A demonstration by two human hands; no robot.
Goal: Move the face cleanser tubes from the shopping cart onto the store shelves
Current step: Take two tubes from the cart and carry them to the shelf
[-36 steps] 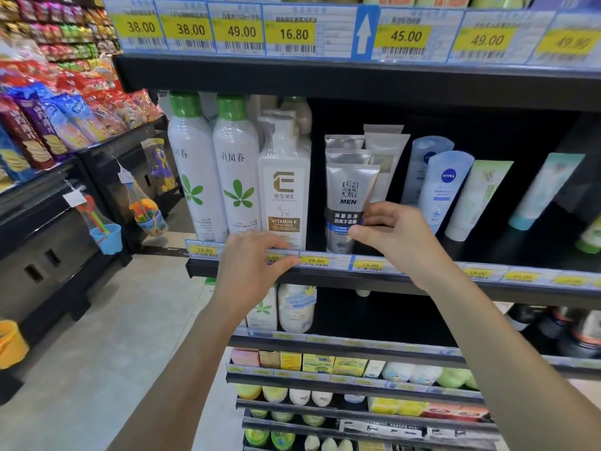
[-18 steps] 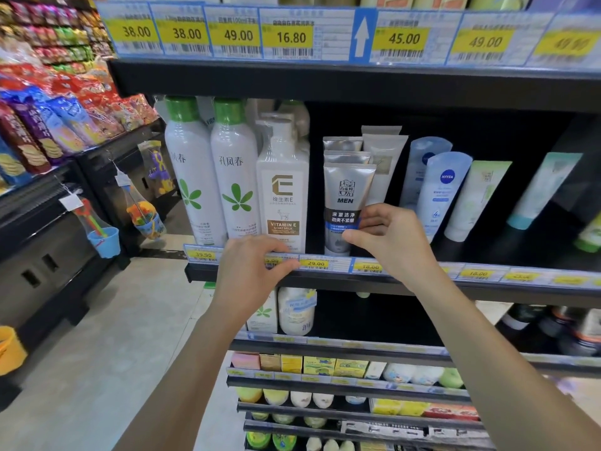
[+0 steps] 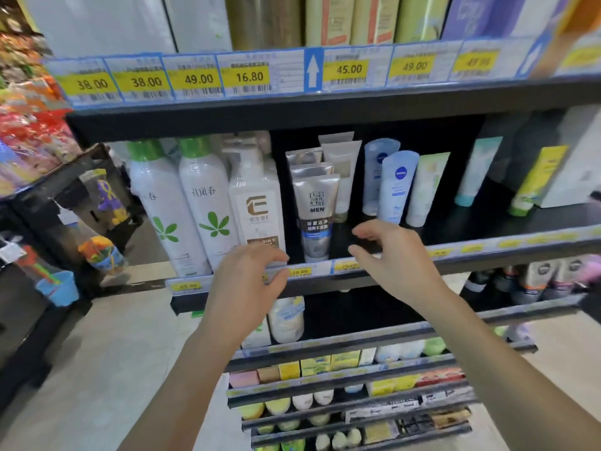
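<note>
Head view is showing me facing the shelf (image 3: 487,252) where the face cleanser tubes are standing. A grey tube (image 3: 315,216) lettered "MEN" is standing cap-down at the front edge, with two more grey tubes lining up behind it and a beige tube (image 3: 341,177) standing just beside that row. To its right, two blue tubes (image 3: 398,187) are carrying the NIVEA roundel, and a pale green tube (image 3: 426,187) is leaning next to them. To its left, a white pump bottle (image 3: 257,203) is bearing a bronze "E", beside two white bottles (image 3: 208,203) with green caps and a green leaf mark. On the rail above, yellow tags (image 3: 250,76) are reading 38.00, 38.00, 49.00, 16.80, 45.00 and 49.00, and a lower tag (image 3: 299,271) under the grey tube is reading 29.00. My left grip (image 3: 247,284) is hanging released in front of the pump bottle's foot, grasping nothing. My right grip (image 3: 396,255) is hovering released, fingers loosely bent, just right of the grey tube and apart from it.
</note>
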